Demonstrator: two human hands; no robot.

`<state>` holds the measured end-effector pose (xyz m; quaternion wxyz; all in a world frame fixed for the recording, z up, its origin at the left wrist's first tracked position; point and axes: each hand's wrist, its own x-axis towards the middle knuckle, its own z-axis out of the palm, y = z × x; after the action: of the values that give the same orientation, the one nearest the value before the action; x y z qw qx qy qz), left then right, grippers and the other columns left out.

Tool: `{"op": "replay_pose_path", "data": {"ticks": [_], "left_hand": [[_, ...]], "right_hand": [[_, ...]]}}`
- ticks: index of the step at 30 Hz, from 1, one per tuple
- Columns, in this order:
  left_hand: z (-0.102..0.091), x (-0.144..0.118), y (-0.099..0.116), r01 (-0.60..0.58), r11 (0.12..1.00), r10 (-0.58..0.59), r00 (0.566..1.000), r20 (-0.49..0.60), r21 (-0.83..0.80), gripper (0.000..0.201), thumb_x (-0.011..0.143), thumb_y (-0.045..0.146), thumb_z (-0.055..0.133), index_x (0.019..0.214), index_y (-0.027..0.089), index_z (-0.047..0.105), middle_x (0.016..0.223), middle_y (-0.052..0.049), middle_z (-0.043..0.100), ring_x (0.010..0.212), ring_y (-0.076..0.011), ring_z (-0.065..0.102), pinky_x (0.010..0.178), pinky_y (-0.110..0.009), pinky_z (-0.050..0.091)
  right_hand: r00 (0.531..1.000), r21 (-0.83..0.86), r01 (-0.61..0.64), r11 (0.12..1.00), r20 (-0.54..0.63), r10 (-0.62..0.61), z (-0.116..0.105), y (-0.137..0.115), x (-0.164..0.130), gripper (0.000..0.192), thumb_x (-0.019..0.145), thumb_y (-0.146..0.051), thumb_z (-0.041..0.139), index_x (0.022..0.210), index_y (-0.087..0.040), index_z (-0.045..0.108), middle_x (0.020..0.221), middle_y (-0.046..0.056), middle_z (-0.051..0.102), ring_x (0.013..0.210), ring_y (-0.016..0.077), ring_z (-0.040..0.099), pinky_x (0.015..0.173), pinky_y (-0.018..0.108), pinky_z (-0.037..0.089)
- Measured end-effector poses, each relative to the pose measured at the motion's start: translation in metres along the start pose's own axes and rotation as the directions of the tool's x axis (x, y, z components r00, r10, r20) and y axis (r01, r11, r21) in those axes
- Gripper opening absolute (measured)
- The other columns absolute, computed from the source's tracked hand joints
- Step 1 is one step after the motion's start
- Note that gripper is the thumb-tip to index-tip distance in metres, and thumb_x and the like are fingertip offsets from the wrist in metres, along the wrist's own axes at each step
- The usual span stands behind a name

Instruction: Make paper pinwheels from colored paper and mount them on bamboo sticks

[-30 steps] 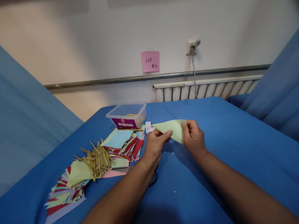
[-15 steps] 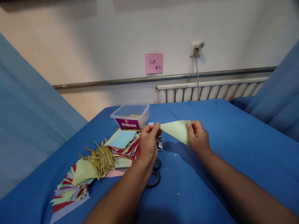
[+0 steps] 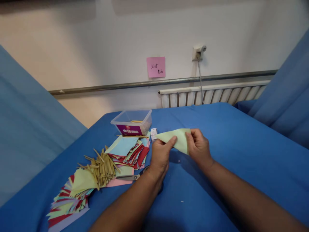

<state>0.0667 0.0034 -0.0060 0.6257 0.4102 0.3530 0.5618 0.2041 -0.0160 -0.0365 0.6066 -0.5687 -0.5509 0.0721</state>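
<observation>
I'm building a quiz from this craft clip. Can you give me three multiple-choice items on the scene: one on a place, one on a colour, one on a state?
1. Where do the scissors lie?
A. in the clear box
B. on the blue cloth beside the paper piles
C. on the radiator

2. What colour is the folded paper held in both hands?
A. pale green
B. red
C. pink

3. How is that paper held?
A. flat on the cloth
B. by one hand only
C. pinched between left hand and right hand, off the cloth

Answers: 1 B, their blades show by the left wrist; 2 A, it matches the green sheets; 3 C, both thumbs press on it.
</observation>
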Motion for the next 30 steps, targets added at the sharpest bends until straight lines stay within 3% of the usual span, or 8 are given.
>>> {"op": "replay_pose_path", "data": {"ticks": [5,8,12,17,21,26,28,30], "left_hand": [[-0.022,0.022,0.020,-0.197,0.946,0.263,0.931,-0.254,0.259,0.029,0.066,0.038,0.076,0.079,0.014,0.066,0.076,-0.003,0.067,0.066,-0.0123,0.060,0.066,-0.025,0.047],[-0.028,0.026,0.034,-0.346,0.660,0.484,0.874,-0.025,0.667,0.038,0.069,0.038,0.075,0.100,0.018,0.068,0.099,-0.007,0.070,0.088,-0.0174,0.063,0.080,-0.030,0.047],[-0.021,0.013,0.037,-0.425,0.446,0.230,0.905,0.358,0.788,0.025,0.077,0.040,0.066,0.090,0.020,0.072,0.088,-0.004,0.071,0.082,-0.0175,0.063,0.077,-0.029,0.047],[-0.016,0.004,0.037,-0.402,0.444,0.055,0.904,0.423,0.801,0.021,0.084,0.036,0.056,0.078,0.018,0.066,0.075,0.000,0.068,0.069,-0.0143,0.059,0.064,-0.025,0.042],[-0.016,0.004,0.038,-0.412,0.238,0.076,0.911,0.406,0.880,0.024,0.088,0.038,0.050,0.078,0.019,0.062,0.074,-0.001,0.066,0.067,-0.0156,0.057,0.060,-0.027,0.036],[-0.019,0.007,0.038,-0.261,0.222,0.449,0.883,0.139,0.940,0.023,0.092,0.036,0.043,0.086,0.019,0.057,0.078,-0.004,0.065,0.072,-0.0188,0.059,0.064,-0.030,0.038],[-0.019,0.007,0.038,-0.267,0.292,0.525,0.847,0.079,0.918,0.022,0.092,0.036,0.042,0.088,0.019,0.056,0.079,-0.004,0.065,0.073,-0.0189,0.060,0.065,-0.029,0.040],[-0.018,0.005,0.036,-0.287,0.329,0.552,0.831,0.064,0.900,0.022,0.093,0.037,0.042,0.090,0.019,0.055,0.079,-0.004,0.065,0.073,-0.0188,0.061,0.065,-0.029,0.041]], "right_hand": [[0.993,-0.138,0.121,0.983,0.011,-0.121,-0.003,0.005,0.005,0.018,0.093,-0.033,0.046,0.087,-0.020,0.056,0.069,0.001,0.064,0.059,0.0157,0.058,0.059,0.027,0.041],[0.952,-0.210,0.291,0.933,0.156,-0.262,-0.006,0.007,0.008,0.019,0.095,-0.031,0.043,0.087,-0.020,0.057,0.072,0.003,0.064,0.062,0.0161,0.059,0.060,0.027,0.041],[0.836,-0.204,0.494,0.845,0.379,-0.397,-0.007,0.004,0.006,0.022,0.096,-0.028,0.040,0.087,-0.019,0.057,0.073,0.004,0.063,0.061,0.0156,0.059,0.057,0.026,0.039],[0.812,-0.189,0.512,0.838,0.424,-0.401,-0.007,0.001,0.005,0.021,0.096,-0.027,0.040,0.088,-0.018,0.058,0.072,0.003,0.063,0.060,0.0150,0.058,0.056,0.026,0.040],[0.852,-0.183,0.488,0.853,0.312,-0.420,-0.011,-0.004,0.008,0.016,0.095,-0.026,0.045,0.090,-0.019,0.059,0.076,0.004,0.064,0.065,0.0168,0.059,0.061,0.029,0.045],[0.962,0.068,0.261,0.963,-0.096,-0.254,-0.016,-0.024,0.000,0.011,0.084,-0.031,0.063,0.090,-0.022,0.061,0.080,0.004,0.063,0.073,0.0186,0.059,0.072,0.035,0.048],[0.997,0.302,-0.058,0.952,0.072,0.038,-0.008,-0.032,-0.009,0.015,0.083,-0.036,0.064,0.083,-0.021,0.061,0.069,0.000,0.060,0.058,0.0139,0.053,0.057,0.029,0.045],[0.898,0.448,-0.376,0.811,0.393,0.200,0.003,-0.038,-0.017,0.025,0.074,-0.041,0.071,0.081,-0.019,0.061,0.067,-0.001,0.060,0.053,0.0114,0.050,0.051,0.026,0.042]]}}
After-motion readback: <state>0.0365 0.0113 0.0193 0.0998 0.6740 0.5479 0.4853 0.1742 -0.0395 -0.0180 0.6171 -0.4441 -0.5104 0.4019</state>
